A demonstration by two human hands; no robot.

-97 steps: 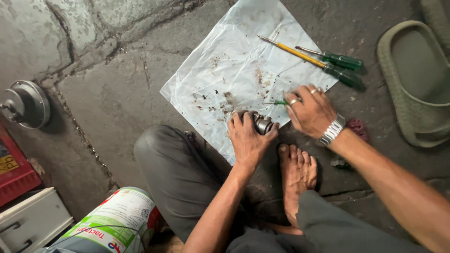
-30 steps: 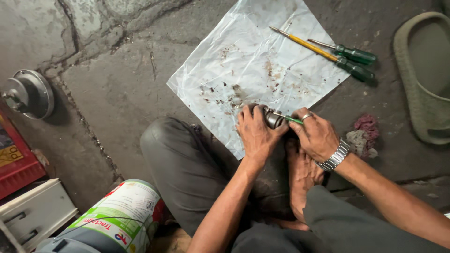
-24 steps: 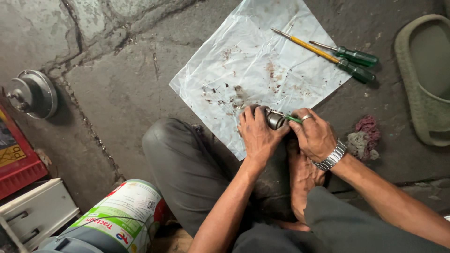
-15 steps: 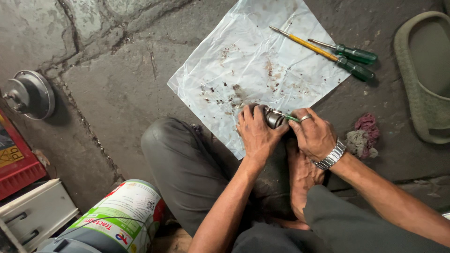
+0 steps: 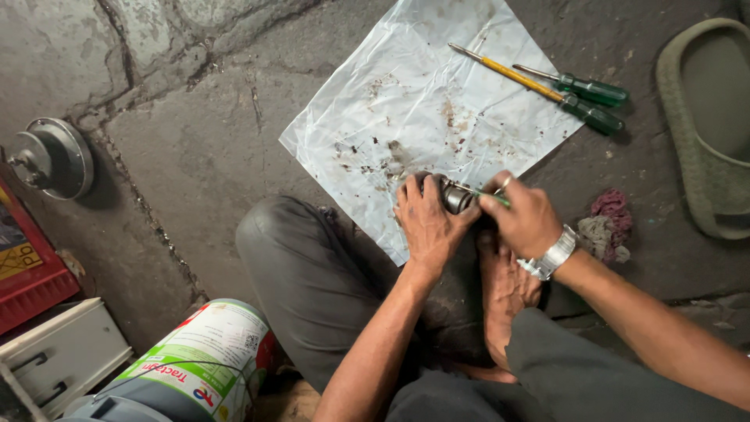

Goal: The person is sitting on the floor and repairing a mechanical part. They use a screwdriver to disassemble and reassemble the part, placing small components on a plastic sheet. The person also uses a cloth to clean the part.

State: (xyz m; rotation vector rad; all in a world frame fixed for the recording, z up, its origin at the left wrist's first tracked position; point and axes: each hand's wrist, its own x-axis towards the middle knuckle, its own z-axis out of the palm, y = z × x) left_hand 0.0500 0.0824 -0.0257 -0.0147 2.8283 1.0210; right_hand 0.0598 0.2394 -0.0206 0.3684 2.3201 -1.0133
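Note:
My left hand (image 5: pixel 426 223) grips a small round metal part (image 5: pixel 455 195) at the near edge of a stained white plastic sheet (image 5: pixel 422 101). My right hand (image 5: pixel 525 219), with a ring and a metal wristwatch, holds a thin green-handled tool (image 5: pixel 492 197) whose tip rests against the metal part. Both hands meet just above my bare foot (image 5: pixel 508 289) and my bent knee in dark trousers (image 5: pixel 305 266).
Two green-handled screwdrivers (image 5: pixel 594 105) and a yellow-shafted one (image 5: pixel 508 72) lie at the sheet's far right. A green sandal (image 5: pixel 703 141) and a rag (image 5: pixel 605 227) are at right. A round metal disc (image 5: pixel 51 156), red box (image 5: pixel 23 273), white drawer unit (image 5: pixel 62 352) and a can (image 5: pixel 203 367) sit at left.
3.2 s ago my right hand was apart from the metal part, over the sheet; it has since come in and set the green tool against the part. My left hand has kept its grip.

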